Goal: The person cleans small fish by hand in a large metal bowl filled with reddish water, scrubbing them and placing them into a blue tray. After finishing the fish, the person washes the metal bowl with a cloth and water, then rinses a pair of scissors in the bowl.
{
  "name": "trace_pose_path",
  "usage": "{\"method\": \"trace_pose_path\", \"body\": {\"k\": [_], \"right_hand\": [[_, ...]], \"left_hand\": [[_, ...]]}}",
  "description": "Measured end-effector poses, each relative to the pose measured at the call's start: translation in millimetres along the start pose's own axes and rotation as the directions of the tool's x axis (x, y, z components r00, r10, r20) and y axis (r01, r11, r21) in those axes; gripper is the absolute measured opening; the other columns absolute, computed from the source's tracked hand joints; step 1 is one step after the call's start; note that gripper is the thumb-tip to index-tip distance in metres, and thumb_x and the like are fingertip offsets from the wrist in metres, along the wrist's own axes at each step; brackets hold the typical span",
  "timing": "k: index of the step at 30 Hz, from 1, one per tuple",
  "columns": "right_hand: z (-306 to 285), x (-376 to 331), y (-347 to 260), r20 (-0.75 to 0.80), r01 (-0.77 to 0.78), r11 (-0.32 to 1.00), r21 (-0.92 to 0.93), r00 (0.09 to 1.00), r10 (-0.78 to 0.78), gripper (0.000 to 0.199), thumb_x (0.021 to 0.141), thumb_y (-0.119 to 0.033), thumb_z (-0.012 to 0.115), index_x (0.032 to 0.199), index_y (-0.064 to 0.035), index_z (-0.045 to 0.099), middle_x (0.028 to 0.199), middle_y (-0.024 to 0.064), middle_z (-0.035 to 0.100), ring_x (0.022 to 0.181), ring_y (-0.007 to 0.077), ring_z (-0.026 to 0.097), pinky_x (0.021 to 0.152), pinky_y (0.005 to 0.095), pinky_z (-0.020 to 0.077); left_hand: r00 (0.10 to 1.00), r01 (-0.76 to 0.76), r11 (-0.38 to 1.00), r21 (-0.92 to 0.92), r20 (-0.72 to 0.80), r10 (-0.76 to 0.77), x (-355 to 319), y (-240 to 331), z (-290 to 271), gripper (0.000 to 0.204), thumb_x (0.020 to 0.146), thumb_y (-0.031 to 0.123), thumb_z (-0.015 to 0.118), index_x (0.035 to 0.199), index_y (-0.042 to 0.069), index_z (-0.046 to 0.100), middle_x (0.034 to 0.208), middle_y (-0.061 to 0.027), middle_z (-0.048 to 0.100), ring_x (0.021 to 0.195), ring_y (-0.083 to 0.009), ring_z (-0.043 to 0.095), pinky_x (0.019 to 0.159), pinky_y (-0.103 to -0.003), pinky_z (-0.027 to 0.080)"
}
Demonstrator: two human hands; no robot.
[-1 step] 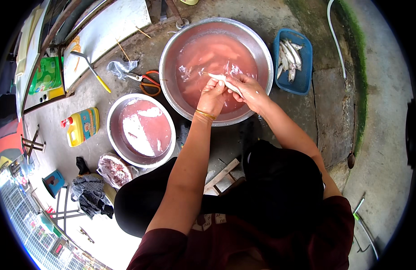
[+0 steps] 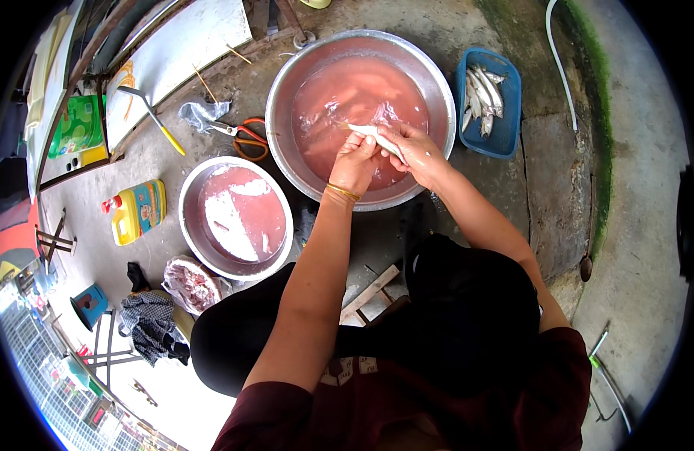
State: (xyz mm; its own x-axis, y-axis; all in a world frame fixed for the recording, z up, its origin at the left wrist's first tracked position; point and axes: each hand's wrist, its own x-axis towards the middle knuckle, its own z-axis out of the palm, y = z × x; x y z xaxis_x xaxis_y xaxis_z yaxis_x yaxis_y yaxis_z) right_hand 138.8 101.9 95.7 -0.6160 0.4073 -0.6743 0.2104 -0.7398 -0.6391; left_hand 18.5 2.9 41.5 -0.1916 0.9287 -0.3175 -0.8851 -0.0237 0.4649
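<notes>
Over the large metal basin [image 2: 441, 83] of reddish water, a small silvery fish [image 2: 368, 131] is held between my two hands. My left hand [image 2: 353, 161] grips it from the left with fingers and thumb pressed together. From the right, my right hand [image 2: 418, 152] is closed round the other end of its body. The fingers hide part of the fish. A smaller metal basin [image 2: 187, 225], also with reddish water and pale reflections, stands at the lower left. To the right of the big basin, a blue plastic basket [image 2: 510, 135] holds several small silvery fish [image 2: 482, 94].
Orange-handled scissors [image 2: 250, 140] lie beside the big basin, near a clear plastic bag [image 2: 204, 113]. Further left are a yellow-handled tool [image 2: 157, 124] and a yellow jug [image 2: 140, 213]. A bag of reddish scraps [image 2: 190, 286] sits by my left knee. A pale hose [image 2: 561, 68] lies at right.
The fish and both hands stay almost in place. Only the ripples and reflections on the basin's water differ slightly.
</notes>
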Motion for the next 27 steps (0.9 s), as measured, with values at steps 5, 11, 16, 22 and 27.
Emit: {"method": "trace_pose_path", "body": {"k": [5,11,16,22,27], "right_hand": [[-25.2,33.0,27.3,-0.226,0.192,0.678,-0.71,0.849,-0.478,0.017,0.091,-0.022,0.063,0.09,-0.0059,0.059,0.075,0.0101,0.06,0.065,0.0227,0.061,0.057,0.0359,0.0479],[-45.6,10.2,0.5,0.16,0.281,0.05,-0.958,0.673,-0.722,0.012,0.082,-0.01,0.064,0.094,-0.0081,0.06,0.096,0.0135,0.057,0.089,0.0339,0.06,0.074,0.0437,0.0487],[-79.3,-22.0,-68.8,0.02,-0.011,-0.024,-1.0,0.247,-0.969,0.022,0.079,-0.004,0.06,0.1,-0.0095,0.062,0.104,0.0122,0.06,0.097,0.0332,0.058,0.083,0.0417,0.047],[-66.0,15.2,-29.4,0.01,0.271,0.248,-0.93,0.694,-0.72,0.01,0.089,-0.017,0.056,0.095,-0.0101,0.061,0.092,0.0161,0.064,0.084,0.0364,0.062,0.072,0.0438,0.0501],[-63.2,56.6,42.2,0.423,0.266,-0.438,-0.859,0.85,-0.314,0.019,0.082,-0.012,0.057,0.099,-0.0123,0.064,0.115,0.0059,0.053,0.115,0.0259,0.048,0.093,0.0411,0.0427]], "left_hand": [[0.859,0.263,0.914,0.31,-0.507,-0.075,6.2,-7.6,-10.7,0.029,0.093,0.009,0.058,0.122,0.006,0.055,0.107,-0.0058,0.063,0.082,-0.0151,0.059,0.074,-0.031,0.05],[0.747,0.356,0.716,0.601,-0.643,0.169,10.1,-11.9,-53.1,0.03,0.088,0.008,0.061,0.118,0.004,0.06,0.1,-0.0061,0.066,0.075,-0.0146,0.062,0.068,-0.025,0.05],[0.742,0.321,0.741,0.59,-0.643,0.189,13.4,-8.1,-50.0,0.032,0.089,0.005,0.056,0.121,0.003,0.058,0.104,-0.0076,0.065,0.079,-0.0143,0.062,0.07,-0.024,0.05],[0.75,0.294,0.746,0.597,-0.628,0.207,9.6,-14.3,-42.5,0.034,0.089,0.003,0.053,0.122,0.003,0.057,0.108,-0.0085,0.064,0.082,-0.0133,0.062,0.072,-0.025,0.051],[0.794,0.29,0.719,0.632,-0.578,0.188,9.2,-15.2,-40.2,0.034,0.089,0.003,0.053,0.123,0.003,0.057,0.11,-0.0087,0.064,0.085,-0.014,0.062,0.072,-0.026,0.051]]}}
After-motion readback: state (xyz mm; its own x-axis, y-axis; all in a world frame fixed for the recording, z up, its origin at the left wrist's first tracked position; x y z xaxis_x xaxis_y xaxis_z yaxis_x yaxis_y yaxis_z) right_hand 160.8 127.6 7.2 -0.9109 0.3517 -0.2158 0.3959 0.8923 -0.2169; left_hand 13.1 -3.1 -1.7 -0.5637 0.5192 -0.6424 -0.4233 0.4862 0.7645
